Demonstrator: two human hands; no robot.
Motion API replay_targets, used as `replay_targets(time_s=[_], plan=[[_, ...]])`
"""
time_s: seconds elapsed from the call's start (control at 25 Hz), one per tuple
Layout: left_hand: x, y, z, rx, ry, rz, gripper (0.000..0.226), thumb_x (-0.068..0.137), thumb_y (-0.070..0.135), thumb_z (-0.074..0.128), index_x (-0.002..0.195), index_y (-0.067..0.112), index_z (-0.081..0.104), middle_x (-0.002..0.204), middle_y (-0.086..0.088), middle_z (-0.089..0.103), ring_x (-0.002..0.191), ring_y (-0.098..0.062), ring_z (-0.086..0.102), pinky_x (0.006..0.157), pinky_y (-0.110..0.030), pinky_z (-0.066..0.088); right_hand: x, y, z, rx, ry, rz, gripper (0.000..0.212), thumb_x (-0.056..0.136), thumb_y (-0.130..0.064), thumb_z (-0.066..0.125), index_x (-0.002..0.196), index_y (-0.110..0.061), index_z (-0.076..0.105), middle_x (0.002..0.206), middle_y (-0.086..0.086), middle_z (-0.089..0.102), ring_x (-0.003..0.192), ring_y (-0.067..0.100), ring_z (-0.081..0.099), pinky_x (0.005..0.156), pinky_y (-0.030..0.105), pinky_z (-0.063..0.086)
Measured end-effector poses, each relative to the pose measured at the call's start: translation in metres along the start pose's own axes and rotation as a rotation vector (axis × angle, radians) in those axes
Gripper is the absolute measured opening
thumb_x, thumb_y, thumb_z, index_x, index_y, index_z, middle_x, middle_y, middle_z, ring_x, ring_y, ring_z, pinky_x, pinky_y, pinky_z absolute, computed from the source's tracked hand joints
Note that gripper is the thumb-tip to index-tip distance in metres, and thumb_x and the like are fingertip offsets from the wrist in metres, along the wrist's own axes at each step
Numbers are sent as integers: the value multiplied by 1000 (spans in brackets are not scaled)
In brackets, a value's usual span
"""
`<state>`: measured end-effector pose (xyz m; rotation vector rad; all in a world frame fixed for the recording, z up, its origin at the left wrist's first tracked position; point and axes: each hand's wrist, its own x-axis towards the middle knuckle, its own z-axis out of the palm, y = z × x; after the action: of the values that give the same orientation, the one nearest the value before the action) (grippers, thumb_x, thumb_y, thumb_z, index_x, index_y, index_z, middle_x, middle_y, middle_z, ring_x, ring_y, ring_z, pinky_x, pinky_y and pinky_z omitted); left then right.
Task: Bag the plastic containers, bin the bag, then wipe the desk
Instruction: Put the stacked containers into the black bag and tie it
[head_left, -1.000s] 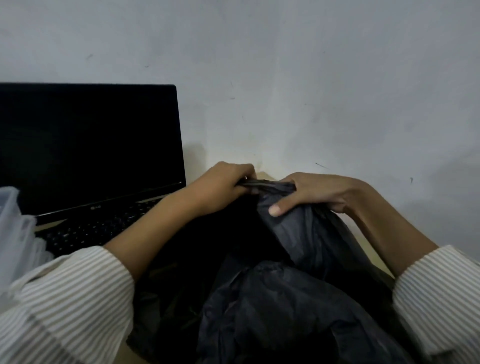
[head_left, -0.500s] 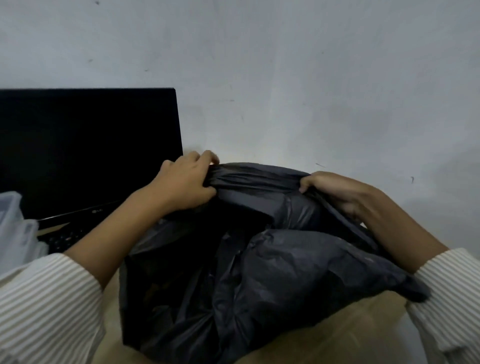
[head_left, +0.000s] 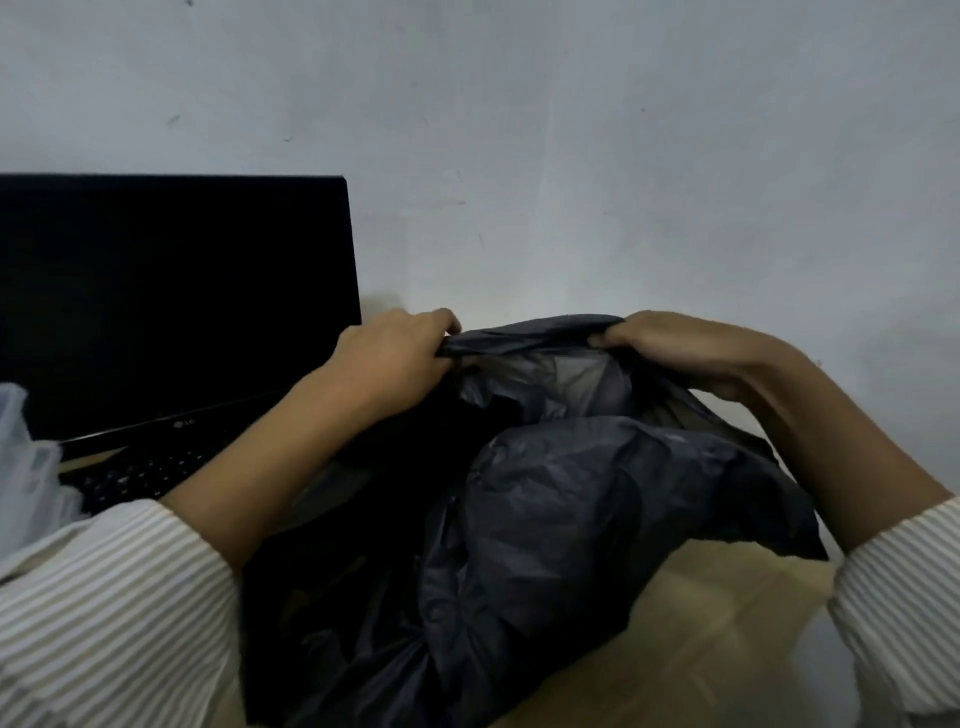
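Observation:
A large black plastic bag (head_left: 545, 519) lies crumpled on the wooden desk (head_left: 717, 623) in front of me. My left hand (head_left: 395, 358) grips the left side of the bag's rim. My right hand (head_left: 680, 348) grips the right side of the rim, and the rim is stretched between the two hands with the mouth a little open. Clear plastic containers (head_left: 26, 467) stand stacked at the far left edge, partly cut off by the frame.
An open black laptop (head_left: 171, 312) with a dark screen stands at the left, its keyboard partly behind my left forearm. A grey-white wall (head_left: 571, 156) runs close behind the desk. My striped sleeves (head_left: 104, 597) fill the lower corners.
Both hands moved apart along the bag's rim, stretching it wider and opening the mouth. The bag's body has shifted and lifted slightly off the desk.

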<state>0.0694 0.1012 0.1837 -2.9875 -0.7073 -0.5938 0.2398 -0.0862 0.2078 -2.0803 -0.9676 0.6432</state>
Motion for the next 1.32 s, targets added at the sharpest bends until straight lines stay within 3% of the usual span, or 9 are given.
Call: replay_targets(time_s=[0.16, 0.28, 0.4, 0.6, 0.8, 0.92, 1.08, 1.2, 1.32], plan=[[-2, -4, -7, -51, -34, 46, 50, 87, 41, 56, 134, 31, 40, 127, -7, 59, 116, -31, 54, 92, -40, 43, 8, 5, 14, 248, -30, 20, 21, 94, -18, 57, 102, -3, 69, 101, 15, 74, 84, 24, 70, 79, 32, 57], [-14, 16, -1, -323, -99, 241, 88, 77, 51, 64, 145, 40, 9, 134, -4, 51, 121, -24, 51, 98, -39, 42, 7, 2, 29, 416, -134, 104, 18, 88, -17, 54, 79, -8, 67, 70, 9, 70, 59, 18, 65, 59, 24, 54], [-17, 33, 19, -269, -55, 361, 67, 78, 52, 55, 136, 33, 28, 121, -4, 59, 111, -28, 57, 87, -45, 48, 3, -3, 36, 499, -297, 76, 23, 85, -23, 56, 82, -9, 74, 88, 14, 74, 81, 26, 68, 80, 34, 55], [1, 24, 11, -328, -50, 136, 22, 83, 34, 42, 88, 18, 56, 98, -15, 66, 96, -33, 62, 80, -42, 49, -3, 19, 14, -455, -271, -178, 39, 72, -22, 82, 107, -16, 66, 108, 0, 72, 103, 19, 67, 90, 33, 53], [2, 6, -17, -531, -53, -141, 38, 91, 26, 48, 56, 14, 41, 63, -8, 50, 59, -23, 49, 57, -31, 37, -2, 48, -19, -859, 10, -12, 31, 80, -27, 75, 108, -19, 66, 100, 2, 65, 94, 22, 60, 76, 27, 45], [-7, 4, -27, -835, -186, -274, 28, 88, 27, 49, 63, 16, 54, 59, -10, 55, 56, -20, 51, 56, -27, 38, 3, 61, -23, -382, 45, -39, 22, 89, -23, 67, 109, -17, 68, 108, 3, 70, 97, 20, 65, 81, 30, 49], [-11, -4, -29, -1193, -496, -425, 33, 89, 35, 54, 86, 10, 75, 87, -9, 76, 72, -21, 71, 70, -27, 56, -2, 63, -14, 480, -13, -26, 21, 93, -20, 58, 110, -15, 69, 105, 4, 75, 92, 17, 72, 77, 27, 59], [-10, -4, -15, -1249, -514, -388, 37, 92, 46, 51, 98, 15, 70, 91, -3, 76, 78, -16, 73, 63, -24, 59, 0, 63, -5, 621, 46, 77, 19, 96, -13, 51, 106, -6, 65, 80, 5, 76, 69, 16, 71, 64, 23, 59], [-5, -6, 0, -1155, -369, -509, 36, 89, 48, 56, 95, 15, 67, 85, -3, 76, 70, -19, 73, 57, -24, 56, -8, 60, -2, 621, -42, 232, 27, 91, -30, 58, 102, -9, 72, 87, 10, 75, 79, 26, 71, 74, 31, 57]])
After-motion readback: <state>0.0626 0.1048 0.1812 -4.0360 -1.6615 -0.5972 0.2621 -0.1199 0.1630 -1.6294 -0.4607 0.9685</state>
